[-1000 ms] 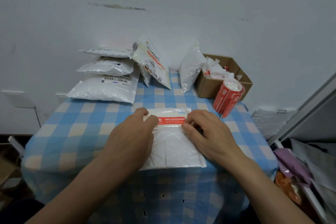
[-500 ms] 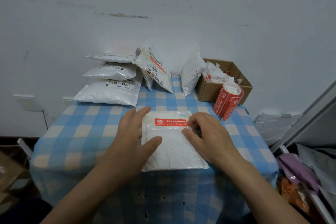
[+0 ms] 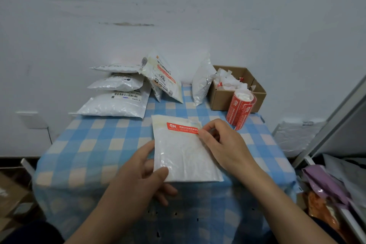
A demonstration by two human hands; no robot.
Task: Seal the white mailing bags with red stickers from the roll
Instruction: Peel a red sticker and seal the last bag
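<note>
The white mailing bag (image 3: 184, 156) lay flat at the middle of the table (image 3: 99, 144), its lower edge reaching the front edge of the blue checked cloth. A red sticker (image 3: 183, 128) ran across its folded top. The left hand (image 3: 136, 180) gripped the bag's lower left corner, thumb clamped on top and fingers (image 3: 168, 190) curled underneath. The right hand (image 3: 225, 144) rested on the bag's right edge, its fingers bent close together at the sticker's right end. Whether they pinched the bag there could not be told. Near the table's back right corner the roll of red stickers (image 3: 240, 109) leaned against a cardboard box (image 3: 219, 99) filled with crumpled white paper scraps. A filled white bag (image 3: 201, 83) stood propped against the box's left side. At the back left corner three more filled bags (image 3: 116, 103) were stacked, with a stickered bag (image 3: 164, 79) leaning against them.
</note>
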